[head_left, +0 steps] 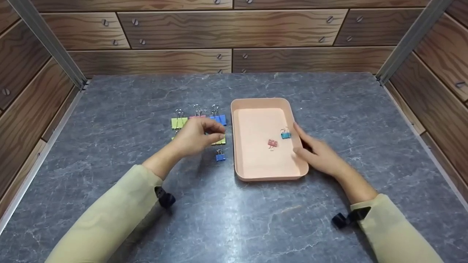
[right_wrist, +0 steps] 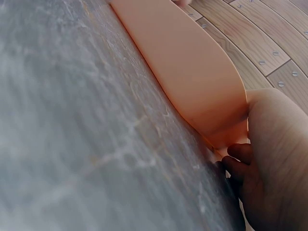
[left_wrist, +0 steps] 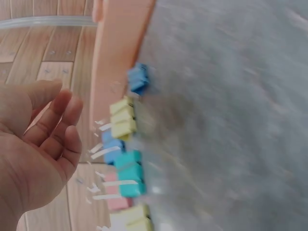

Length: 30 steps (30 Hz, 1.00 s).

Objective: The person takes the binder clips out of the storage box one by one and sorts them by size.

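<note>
My left hand (head_left: 197,137) is over the binder clips, its fingers loosely bent and no object showing between them. Under and around it are a yellow-green binder clip (head_left: 179,123), a blue one (head_left: 219,119), a pink one (left_wrist: 117,198) and a teal one (left_wrist: 130,174), partly covered by the hand in the head view. A small blue binder clip (head_left: 220,157) lies nearest me. My right hand (head_left: 321,157) grips the right wall of a peach tray (head_left: 270,179), thumb at the rim. Inside the tray lie a small pink clip (head_left: 272,143) and a small teal clip (head_left: 286,135).
A dark marbled tabletop (head_left: 128,212) lies beneath everything. Wood-patterned panels (head_left: 234,29) stand at the back and sides, with metal posts (head_left: 47,40) at the corners. The tray's left wall runs close beside the clips.
</note>
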### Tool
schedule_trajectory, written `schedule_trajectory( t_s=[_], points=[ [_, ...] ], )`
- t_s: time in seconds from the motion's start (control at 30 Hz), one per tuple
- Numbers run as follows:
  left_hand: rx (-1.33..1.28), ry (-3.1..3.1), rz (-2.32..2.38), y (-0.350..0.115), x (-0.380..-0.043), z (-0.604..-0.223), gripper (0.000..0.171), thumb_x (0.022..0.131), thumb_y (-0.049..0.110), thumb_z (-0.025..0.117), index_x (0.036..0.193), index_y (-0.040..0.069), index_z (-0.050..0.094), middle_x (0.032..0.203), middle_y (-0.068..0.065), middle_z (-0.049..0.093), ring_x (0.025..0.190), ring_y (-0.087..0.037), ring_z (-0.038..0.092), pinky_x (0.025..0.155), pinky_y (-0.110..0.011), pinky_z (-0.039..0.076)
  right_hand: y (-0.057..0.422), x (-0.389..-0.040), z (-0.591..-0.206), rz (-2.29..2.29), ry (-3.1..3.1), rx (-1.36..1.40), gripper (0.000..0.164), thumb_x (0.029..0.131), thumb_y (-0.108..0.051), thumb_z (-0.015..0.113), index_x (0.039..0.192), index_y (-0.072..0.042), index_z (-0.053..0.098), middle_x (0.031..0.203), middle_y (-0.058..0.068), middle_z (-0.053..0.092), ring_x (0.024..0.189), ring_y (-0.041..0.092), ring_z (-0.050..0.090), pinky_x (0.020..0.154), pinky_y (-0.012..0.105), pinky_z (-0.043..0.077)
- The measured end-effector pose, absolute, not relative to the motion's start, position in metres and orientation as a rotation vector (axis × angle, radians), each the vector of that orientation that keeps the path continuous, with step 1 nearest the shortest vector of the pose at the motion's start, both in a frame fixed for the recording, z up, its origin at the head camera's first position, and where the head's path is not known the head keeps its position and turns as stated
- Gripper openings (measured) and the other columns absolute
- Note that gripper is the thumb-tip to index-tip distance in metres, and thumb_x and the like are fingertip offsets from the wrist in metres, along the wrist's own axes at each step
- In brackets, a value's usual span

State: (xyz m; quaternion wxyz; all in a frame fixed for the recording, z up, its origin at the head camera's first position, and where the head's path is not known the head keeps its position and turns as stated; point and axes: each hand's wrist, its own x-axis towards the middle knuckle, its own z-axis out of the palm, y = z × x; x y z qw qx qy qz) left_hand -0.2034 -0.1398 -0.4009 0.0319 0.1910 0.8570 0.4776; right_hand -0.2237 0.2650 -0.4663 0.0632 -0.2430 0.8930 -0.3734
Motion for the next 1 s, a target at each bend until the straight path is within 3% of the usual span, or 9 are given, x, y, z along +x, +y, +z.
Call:
schedule_trajectory(
  t_s=[0.37, 1.0],
  points=[
    [0.759, 2.561, 1.456, -0.084, -0.226, -0.384, 0.017, 0.097, 0.006, 0.076, 0.114, 0.002, 0.080, 0.105, -0.007, 0.079, 0.095, -0.017, 0.069, 0.087, -0.030, 0.057, 0.265, -0.221, -0.464, -1.100, 2.713, -0.722, 0.074, 0.109, -0.036, 0.058, 0.171, -0.024, 0.020, 0.169, 0.015, 0.031, 0.154, 0.038, 0.034, 0.125, 0.056, 0.025],
    [0.879, 2.364, 1.389, -0.021, -0.253, -0.416, 0.025, 0.092, 0.005, 0.083, 0.116, -0.003, 0.078, 0.110, -0.015, 0.079, 0.099, -0.016, 0.071, 0.094, -0.024, 0.055, 0.265, -0.222, -0.464, -1.111, 2.714, -0.735, 0.074, 0.108, -0.032, 0.060, 0.170, -0.023, 0.022, 0.167, 0.016, 0.036, 0.151, 0.036, 0.038, 0.124, 0.055, 0.029]
  ],
)
